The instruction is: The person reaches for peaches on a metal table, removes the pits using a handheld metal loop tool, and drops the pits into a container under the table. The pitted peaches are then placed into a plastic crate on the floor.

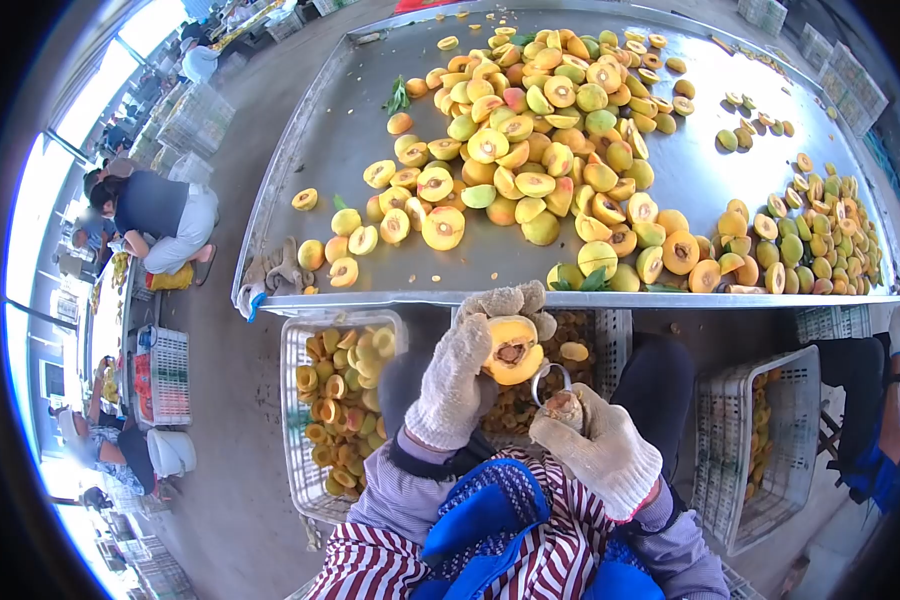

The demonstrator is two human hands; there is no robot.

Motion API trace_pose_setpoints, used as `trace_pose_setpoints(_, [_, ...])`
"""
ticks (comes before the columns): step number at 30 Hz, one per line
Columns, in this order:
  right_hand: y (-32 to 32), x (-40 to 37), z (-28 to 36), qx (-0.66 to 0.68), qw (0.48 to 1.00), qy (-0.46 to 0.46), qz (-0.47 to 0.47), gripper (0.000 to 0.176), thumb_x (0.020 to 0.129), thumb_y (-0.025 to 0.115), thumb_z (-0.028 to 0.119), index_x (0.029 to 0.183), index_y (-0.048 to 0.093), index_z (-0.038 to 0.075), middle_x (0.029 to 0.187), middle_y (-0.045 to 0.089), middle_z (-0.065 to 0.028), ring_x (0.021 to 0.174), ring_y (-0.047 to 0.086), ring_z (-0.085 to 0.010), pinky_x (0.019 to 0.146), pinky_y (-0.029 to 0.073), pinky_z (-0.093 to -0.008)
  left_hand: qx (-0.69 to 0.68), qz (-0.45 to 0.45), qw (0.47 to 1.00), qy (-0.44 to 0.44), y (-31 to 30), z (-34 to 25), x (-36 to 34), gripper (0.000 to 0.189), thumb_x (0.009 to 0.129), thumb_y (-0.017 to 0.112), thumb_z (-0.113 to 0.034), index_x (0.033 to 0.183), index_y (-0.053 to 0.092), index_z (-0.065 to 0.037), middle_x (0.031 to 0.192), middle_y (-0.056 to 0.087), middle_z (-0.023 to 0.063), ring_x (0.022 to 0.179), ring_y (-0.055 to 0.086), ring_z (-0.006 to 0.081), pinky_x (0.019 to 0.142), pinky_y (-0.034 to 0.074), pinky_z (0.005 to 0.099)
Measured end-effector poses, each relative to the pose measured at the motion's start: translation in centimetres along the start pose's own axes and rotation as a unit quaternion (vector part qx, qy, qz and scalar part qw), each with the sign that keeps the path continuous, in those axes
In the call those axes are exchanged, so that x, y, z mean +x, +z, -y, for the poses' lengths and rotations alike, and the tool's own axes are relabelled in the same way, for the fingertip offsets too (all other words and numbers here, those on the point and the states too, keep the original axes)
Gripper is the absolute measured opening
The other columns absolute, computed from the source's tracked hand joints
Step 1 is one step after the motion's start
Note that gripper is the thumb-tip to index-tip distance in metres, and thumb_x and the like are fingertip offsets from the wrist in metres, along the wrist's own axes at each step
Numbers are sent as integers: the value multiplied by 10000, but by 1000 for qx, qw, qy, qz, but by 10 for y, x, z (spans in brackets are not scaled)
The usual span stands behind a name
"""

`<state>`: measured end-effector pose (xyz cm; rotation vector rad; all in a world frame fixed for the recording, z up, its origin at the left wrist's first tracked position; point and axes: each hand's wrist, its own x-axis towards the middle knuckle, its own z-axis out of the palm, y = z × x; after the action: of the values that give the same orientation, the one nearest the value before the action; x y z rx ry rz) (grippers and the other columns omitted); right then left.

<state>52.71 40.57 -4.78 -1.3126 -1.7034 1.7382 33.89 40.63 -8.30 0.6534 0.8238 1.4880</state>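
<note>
My left hand [453, 385], in a pale knit work glove, holds a halved peach [513, 350] with its cut face and brown pit cavity turned toward me. My right hand [610, 445], gloved the same way, grips the worn handle of a pitting knife [564, 409]. The knife's curved metal loop points up, close to the lower right of the peach half. Both hands are in front of the metal table's near edge, above my lap. On the table [315, 150] lies a large heap of halved peaches [530, 140], several cut side up.
A white crate [292, 420] of peach halves stands below the table on the left. Another crate [708, 470] is at my right. Dirty gloves [273, 270] lie at the table's left corner. People [160, 205] work on the left; another person [885, 430] sits at the right.
</note>
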Motion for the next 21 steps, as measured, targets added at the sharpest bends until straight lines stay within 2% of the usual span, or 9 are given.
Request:
trace_pose_setpoints(2, [3,-1,5,-1,1000,-10,-3,313,884,743,303,1020,657,35,665,633,-120,589,655,-230,587,510,-340,-8,-10,1000,5,11,2,-6,681,930,611,-575,1354,488,-57,1405,510,195,1181,601,329,863,598,433])
trace_pose_setpoints(4, [4,-1,8,-2,1000,19,6,273,914,703,244,1047,632,17,720,620,-9,657,550,-64,597,455,-257,-25,-21,999,1,20,1,-13,654,922,641,-549,1333,462,-73,1434,482,181,1170,609,311,892,584,425])
trace_pose_setpoints(5, [5,-2,8,-1,1000,20,5,273,914,703,244,1047,632,17,720,620,-9,657,550,-64,597,455,-257,-26,-21,999,-1,25,0,-17,654,922,641,-549,1333,462,-73,1434,482,181,1170,609,311,892,584,425])
trace_pose_setpoints(7, [8,-3,8,9,999,-2,-31,340,880,741,303,1039,657,15,691,671,-120,619,682,-231,600,527,-355,-9,-47,999,8,37,-2,-23,658,913,651,-556,1315,477,-66,1413,504,180,1132,630,304,883,583,424])
trace_pose_setpoints(12, [23,-5,-11,66,996,-45,-42,347,886,736,288,1066,651,4,742,694,-121,635,690,-219,614,538,-355,14,-73,996,56,50,2,-32,704,898,660,-578,1328,479,-51,1363,545,195,1067,657,288,842,592,401])
trace_pose_setpoints(14, [22,-8,-10,112,991,-58,-49,340,895,729,280,1074,651,2,758,698,-114,635,688,-212,619,540,-356,18,-31,992,118,52,5,-34,541,1003,578,-418,1370,467,-36,1410,519,185,1149,622,287,911,555,402])
trace_pose_setpoints(17, [9,-14,11,156,987,22,35,294,943,688,274,1056,628,9,728,666,-65,570,630,-151,552,509,-311,98,-9,987,129,49,3,-31,547,1021,538,-419,1370,479,-2,1367,551,203,1102,645,279,907,549,391])
trace_pose_setpoints(19, [0,-17,15,279,943,114,139,253,988,640,280,1013,590,33,662,591,-6,506,534,-87,476,432,-253,95,-7,986,140,51,3,-29,505,1035,519,-369,1338,515,34,1339,566,212,1063,657,267,902,540,373])
trace_pose_setpoints(21, [-1,-21,16,277,941,126,149,249,995,631,286,1001,572,43,643,564,7,489,499,-71,458,397,-233,223,40,953,203,45,5,-23,455,1041,510,-321,1310,541,44,1328,569,209,1045,656,250,899,534,362])
